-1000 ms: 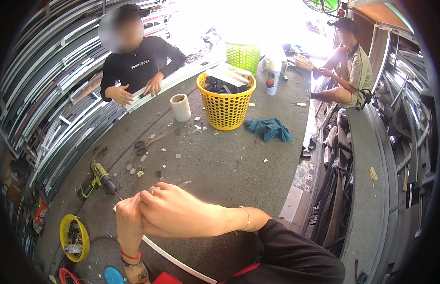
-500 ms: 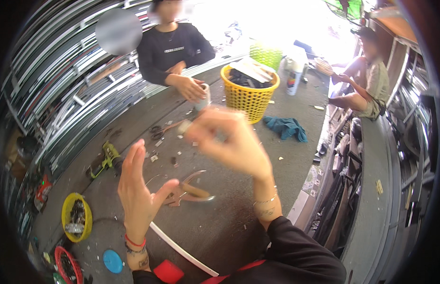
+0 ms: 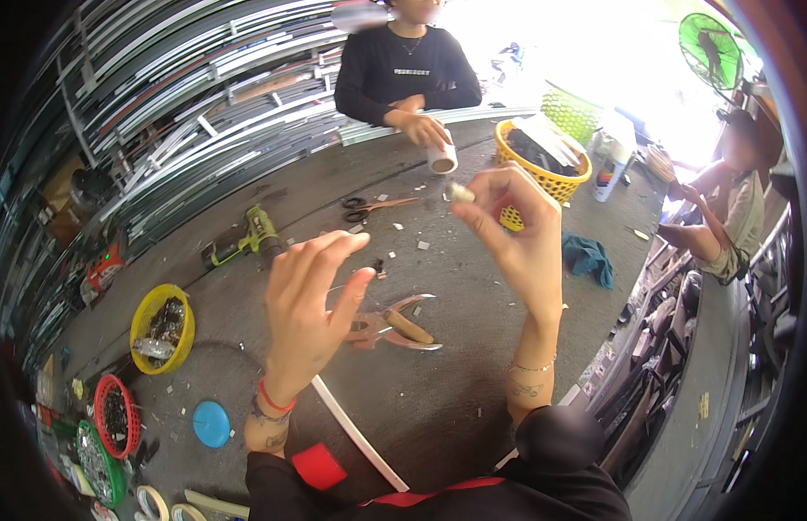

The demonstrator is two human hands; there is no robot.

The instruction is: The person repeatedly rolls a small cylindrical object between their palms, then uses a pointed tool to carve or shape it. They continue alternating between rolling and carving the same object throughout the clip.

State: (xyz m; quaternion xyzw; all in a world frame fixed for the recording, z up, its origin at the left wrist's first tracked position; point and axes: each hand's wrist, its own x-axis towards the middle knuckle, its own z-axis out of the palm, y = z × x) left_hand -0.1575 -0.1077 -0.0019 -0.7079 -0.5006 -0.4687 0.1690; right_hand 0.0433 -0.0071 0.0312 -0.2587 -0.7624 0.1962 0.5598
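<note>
My right hand [image 3: 516, 230] is raised over the far half of the worktable [image 3: 456, 391]. Between its thumb and fingertips it pinches a small pale, stubby piece [image 3: 460, 192], too small to name surely. My left hand [image 3: 308, 308] hovers to the left with nothing in it, fingers bent and thumb apart. Just right of it lies a copper-coloured plier-like tool [image 3: 408, 326] with a tan grip, partly hidden by the hand. A white strip [image 3: 356, 430] runs from beneath my left wrist toward me. Beside my left sleeve sits a red block or roll [image 3: 318, 466].
Across the table a person [image 3: 408, 74] rests a hand on a white tube [image 3: 442, 161]. A yellow basket [image 3: 549, 180], teal cloth [image 3: 586, 259], scissors [image 3: 360, 207], green drill [image 3: 251, 234] and small yellow basket [image 3: 185, 334] stand around. Another person [image 3: 725, 200] sits at right.
The view has swung left, so the scene sits farther right. My right hand has moved right and away with the pale piece. The other person's tube is now tipped, its open end showing.
</note>
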